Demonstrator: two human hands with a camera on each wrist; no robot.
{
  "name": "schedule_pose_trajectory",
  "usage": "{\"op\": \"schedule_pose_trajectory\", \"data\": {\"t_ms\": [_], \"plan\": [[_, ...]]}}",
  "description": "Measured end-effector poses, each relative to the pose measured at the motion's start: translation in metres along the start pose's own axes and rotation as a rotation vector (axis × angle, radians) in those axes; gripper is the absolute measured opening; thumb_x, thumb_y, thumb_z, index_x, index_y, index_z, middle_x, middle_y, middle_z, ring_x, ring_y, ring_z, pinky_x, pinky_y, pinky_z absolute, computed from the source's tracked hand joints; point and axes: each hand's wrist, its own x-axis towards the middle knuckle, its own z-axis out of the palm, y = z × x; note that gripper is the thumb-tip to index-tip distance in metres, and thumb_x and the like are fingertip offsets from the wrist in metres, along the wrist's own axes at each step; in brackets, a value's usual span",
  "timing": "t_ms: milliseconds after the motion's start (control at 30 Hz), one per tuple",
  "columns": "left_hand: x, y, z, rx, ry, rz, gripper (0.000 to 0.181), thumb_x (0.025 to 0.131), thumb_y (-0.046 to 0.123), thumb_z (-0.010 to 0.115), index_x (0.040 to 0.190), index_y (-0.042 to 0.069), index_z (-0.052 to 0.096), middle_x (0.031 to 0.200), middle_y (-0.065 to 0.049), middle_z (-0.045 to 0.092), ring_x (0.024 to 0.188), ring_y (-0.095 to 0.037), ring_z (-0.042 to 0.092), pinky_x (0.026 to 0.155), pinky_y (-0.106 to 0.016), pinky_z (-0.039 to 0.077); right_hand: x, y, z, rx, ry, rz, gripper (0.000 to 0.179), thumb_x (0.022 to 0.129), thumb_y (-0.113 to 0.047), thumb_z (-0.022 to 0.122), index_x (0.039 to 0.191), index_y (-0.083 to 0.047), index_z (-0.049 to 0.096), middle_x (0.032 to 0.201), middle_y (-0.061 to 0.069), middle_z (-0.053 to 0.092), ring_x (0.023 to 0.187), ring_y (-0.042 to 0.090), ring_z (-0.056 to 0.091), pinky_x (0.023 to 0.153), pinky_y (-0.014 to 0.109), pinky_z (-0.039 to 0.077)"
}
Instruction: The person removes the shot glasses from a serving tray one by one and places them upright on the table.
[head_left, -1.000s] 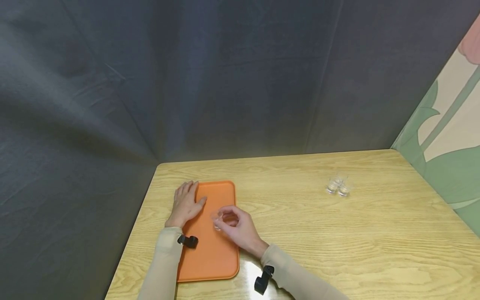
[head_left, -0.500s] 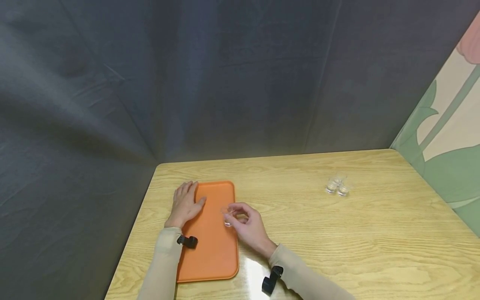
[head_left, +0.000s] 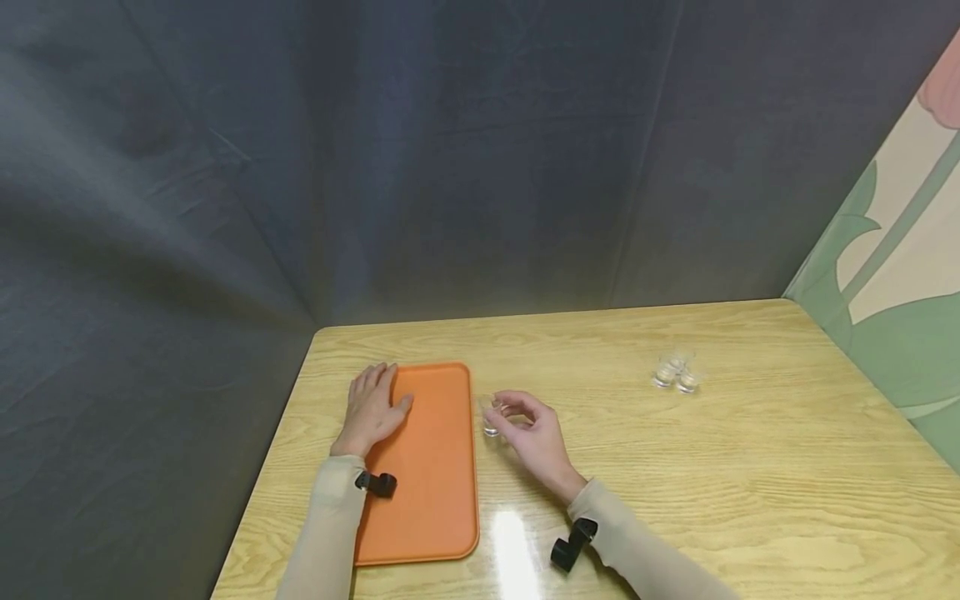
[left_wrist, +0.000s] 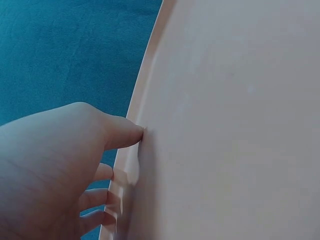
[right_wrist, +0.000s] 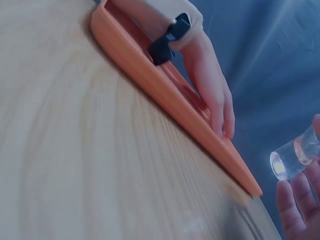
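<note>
My right hand [head_left: 536,437] pinches a small clear shot glass [head_left: 491,421] between thumb and fingers, just right of the orange tray. In the right wrist view that shot glass [right_wrist: 295,154] is tilted, with its thick base showing and fingers below it. My left hand [head_left: 371,412] lies along the left rim of the orange tray [head_left: 423,500], fingers stretched forward. Seen from the left wrist, the thumb of this left hand [left_wrist: 65,155] touches the inside of the rim while other fingertips meet the rim's outer side.
Several more clear shot glasses [head_left: 677,372] stand close together at the back right of the wooden table [head_left: 675,483]. A dark curtain [head_left: 480,167] hangs behind and to the left of the table. A flower-patterned wall [head_left: 900,250] borders the right side.
My right hand has moved right with the shot glass, from over the orange tray to beyond its right rim. My left hand has stayed on the tray.
</note>
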Motion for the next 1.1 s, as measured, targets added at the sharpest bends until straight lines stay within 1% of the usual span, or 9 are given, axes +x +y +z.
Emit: {"op": "schedule_pose_trajectory", "data": {"t_ms": [133,300,433,567,733,867,933,1033,1100], "plan": [[0.000,0.000,0.000,0.003,0.002,0.003,0.071,0.105,0.034,0.062,0.163,0.000,0.038,0.170,-0.027,0.031,0.160,-0.049,0.020,0.132,-0.066,0.012,0.001,0.005,-0.015,-0.029,0.028,0.007,0.031,0.093,-0.012,0.082,0.121,0.000,0.074,0.117,0.020,0.075,0.096,0.007,0.070,0.082,0.019,0.061],[-0.001,0.001,0.001,0.003,-0.007,-0.005,0.071,0.106,0.034,0.062,0.164,0.001,0.037,0.171,-0.026,0.030,0.161,-0.048,0.019,0.133,-0.065,0.010,0.001,0.009,-0.037,-0.054,0.049,0.055,0.032,0.093,-0.012,0.084,0.121,0.000,0.074,0.117,0.020,0.075,0.095,0.009,0.071,0.077,0.023,0.064],[-0.001,0.001,0.000,0.000,-0.004,-0.003,0.072,0.105,0.034,0.063,0.164,0.001,0.038,0.171,-0.026,0.030,0.161,-0.048,0.019,0.133,-0.065,0.010,0.003,0.010,-0.056,-0.093,0.069,0.066,0.033,0.093,-0.016,0.084,0.121,-0.001,0.074,0.120,0.020,0.075,0.094,0.008,0.071,0.073,0.025,0.064],[-0.001,0.002,-0.001,-0.005,-0.005,-0.003,0.072,0.105,0.034,0.063,0.164,0.001,0.037,0.171,-0.026,0.030,0.161,-0.048,0.019,0.133,-0.065,0.010,0.008,0.015,-0.077,-0.143,0.102,0.059,0.035,0.093,-0.020,0.085,0.122,-0.001,0.074,0.121,0.021,0.075,0.092,0.004,0.071,0.072,0.022,0.063],[-0.001,0.003,-0.001,-0.009,-0.009,-0.006,0.072,0.105,0.034,0.063,0.164,0.001,0.038,0.171,-0.026,0.030,0.161,-0.048,0.019,0.133,-0.065,0.010,0.013,0.019,-0.105,-0.199,0.147,0.061,0.039,0.094,-0.024,0.084,0.124,-0.001,0.073,0.124,0.020,0.074,0.092,-0.002,0.071,0.072,0.022,0.064],[0.000,0.004,-0.002,-0.005,-0.008,-0.009,0.072,0.105,0.035,0.063,0.164,0.002,0.038,0.171,-0.026,0.031,0.162,-0.047,0.019,0.133,-0.065,0.011,0.012,0.021,-0.129,-0.254,0.193,0.064,0.040,0.096,-0.027,0.082,0.125,-0.001,0.072,0.125,0.019,0.074,0.093,-0.008,0.069,0.075,0.018,0.062],[-0.001,0.004,-0.002,-0.002,-0.007,-0.011,0.072,0.105,0.035,0.064,0.164,0.002,0.038,0.171,-0.026,0.031,0.162,-0.047,0.019,0.133,-0.064,0.011,0.010,0.021,-0.139,-0.270,0.222,0.064,0.041,0.096,-0.027,0.083,0.125,0.000,0.072,0.123,0.016,0.075,0.093,-0.011,0.069,0.077,0.015,0.061],[-0.001,0.004,-0.002,-0.001,-0.004,-0.012,0.072,0.105,0.035,0.064,0.164,0.002,0.038,0.171,-0.025,0.031,0.161,-0.047,0.020,0.133,-0.064,0.011,0.009,0.019,-0.154,-0.289,0.282,0.068,0.041,0.094,-0.025,0.084,0.124,0.000,0.073,0.113,-0.002,0.077,0.090,-0.013,0.068,0.076,0.011,0.059],[-0.001,0.004,-0.003,-0.004,-0.003,-0.012,0.072,0.105,0.035,0.064,0.164,0.002,0.038,0.171,-0.026,0.031,0.161,-0.047,0.020,0.133,-0.065,0.011,0.009,0.017,-0.163,-0.284,0.320,0.066,0.040,0.093,-0.022,0.085,0.123,0.001,0.074,0.105,-0.014,0.074,0.089,-0.014,0.068,0.075,0.010,0.058]]}}
